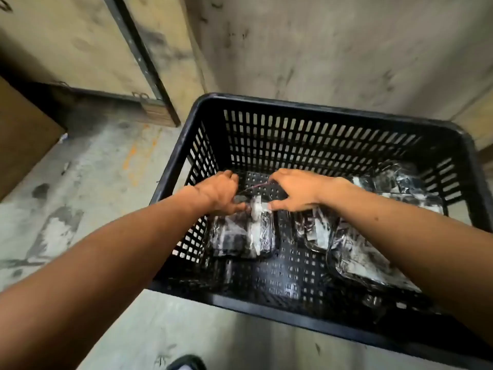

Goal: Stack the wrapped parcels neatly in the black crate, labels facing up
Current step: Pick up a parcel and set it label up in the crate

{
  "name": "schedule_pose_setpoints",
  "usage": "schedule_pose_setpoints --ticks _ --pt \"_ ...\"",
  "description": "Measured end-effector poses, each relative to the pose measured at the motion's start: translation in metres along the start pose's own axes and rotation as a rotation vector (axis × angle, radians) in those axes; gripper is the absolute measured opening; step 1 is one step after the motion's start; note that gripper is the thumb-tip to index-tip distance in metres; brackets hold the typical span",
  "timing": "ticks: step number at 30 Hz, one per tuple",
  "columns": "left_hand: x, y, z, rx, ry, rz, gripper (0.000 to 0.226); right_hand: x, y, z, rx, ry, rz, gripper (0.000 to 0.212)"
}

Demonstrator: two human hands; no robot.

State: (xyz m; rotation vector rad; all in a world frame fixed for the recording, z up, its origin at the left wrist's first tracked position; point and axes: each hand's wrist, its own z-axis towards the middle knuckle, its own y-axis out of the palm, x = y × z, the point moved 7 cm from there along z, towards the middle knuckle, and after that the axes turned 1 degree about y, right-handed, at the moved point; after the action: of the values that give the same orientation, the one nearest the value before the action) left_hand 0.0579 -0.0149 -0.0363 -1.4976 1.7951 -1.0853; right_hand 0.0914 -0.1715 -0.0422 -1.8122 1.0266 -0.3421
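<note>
The black slotted crate [314, 106] stands on the concrete floor in front of me. Several parcels in clear wrap lie on its bottom. One dark parcel [241, 235] with a white label strip lies at the left, label up. My left hand [222, 193] and my right hand [294, 190] both reach into the crate and pinch this parcel's far edge, fingers closed on the wrap. A second parcel [316, 228] lies beside it under my right wrist. More parcels [394, 188] are piled at the right side, partly hidden by my right forearm.
A stained wall and a dark metal post [144, 60] rise behind the crate. A brown cardboard panel [24, 140] stands at the far left. The tip of a shoe [186, 363] shows at the bottom edge. Bare floor of the crate shows along its front.
</note>
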Motion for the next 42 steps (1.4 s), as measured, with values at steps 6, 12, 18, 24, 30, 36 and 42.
schedule_pose_setpoints --ticks 6,12,18,24,30,36,42 --pt "-0.001 0.045 -0.004 -0.215 0.043 0.048 0.071 -0.018 0.023 0.010 -0.071 -0.049 -0.059 0.095" --pt "-0.003 0.079 -0.012 -0.239 0.052 0.198 0.127 -0.042 0.055 0.012 -0.198 0.005 -0.195 0.131" --pt "-0.002 0.076 -0.007 -0.260 0.014 0.164 0.147 -0.035 0.059 0.026 -0.254 0.151 0.016 0.130" --pt "-0.001 0.072 -0.001 -0.261 0.008 0.011 0.152 -0.021 0.069 0.036 -0.238 0.212 0.137 0.107" --pt "0.003 0.054 0.005 -0.130 0.000 -0.206 0.115 -0.014 0.058 0.028 -0.197 0.221 0.267 0.100" --pt "-0.003 0.033 0.003 -0.015 -0.029 -0.548 0.066 -0.015 0.044 0.013 -0.130 0.230 0.415 0.068" --pt "0.003 0.032 -0.005 -0.117 -0.028 -0.684 0.074 -0.012 0.030 -0.011 -0.074 0.200 0.547 0.057"
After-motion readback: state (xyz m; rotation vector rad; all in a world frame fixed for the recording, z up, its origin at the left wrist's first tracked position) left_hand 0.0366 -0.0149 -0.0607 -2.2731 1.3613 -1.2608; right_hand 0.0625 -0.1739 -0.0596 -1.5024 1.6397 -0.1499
